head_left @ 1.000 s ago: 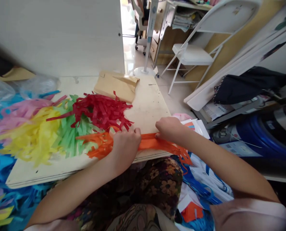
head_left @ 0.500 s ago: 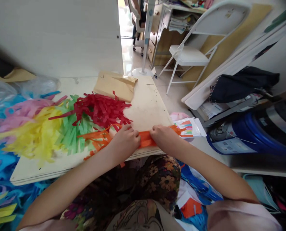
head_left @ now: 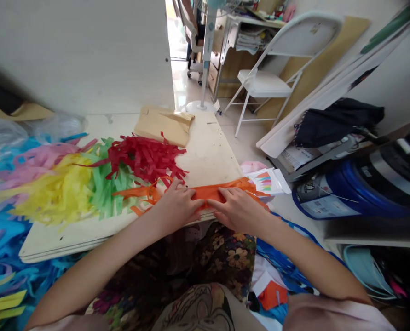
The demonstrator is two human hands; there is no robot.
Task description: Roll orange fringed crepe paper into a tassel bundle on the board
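Your two hands have closed in on each other since half a second ago: your left hand (head_left: 179,204) and right hand (head_left: 237,209) now lie nearly side by side on the orange paper strip (head_left: 211,192), where before your right hand was further along it and its fingers were curled over the strip. Both hands are now flat, fingers (head_left: 222,193) spread and pressing down on the strip rather than pinching it; nothing is gripped. There is one such strip under your hands, a folded band of orange tissue paper lying along the near edge of the bench (head_left: 211,151), its solid part between and under your palms, its cut fringe trailing off both ends, to the left of your left hand and over the bench corner past your right. Beyond the strip, on the bench, lie fringe bundles you can count by colour: one red bundle (head_left: 142,156) just behind the strip, one green bundle (head_left: 103,184) left of the red, one yellow bundle (head_left: 58,193) further left, and one pink bundle (head_left: 35,156) behind the yellow. Behind the red bundle sits one brown paper envelope (head_left: 163,124). Far beyond the bench stands one white folding chair (head_left: 270,78).
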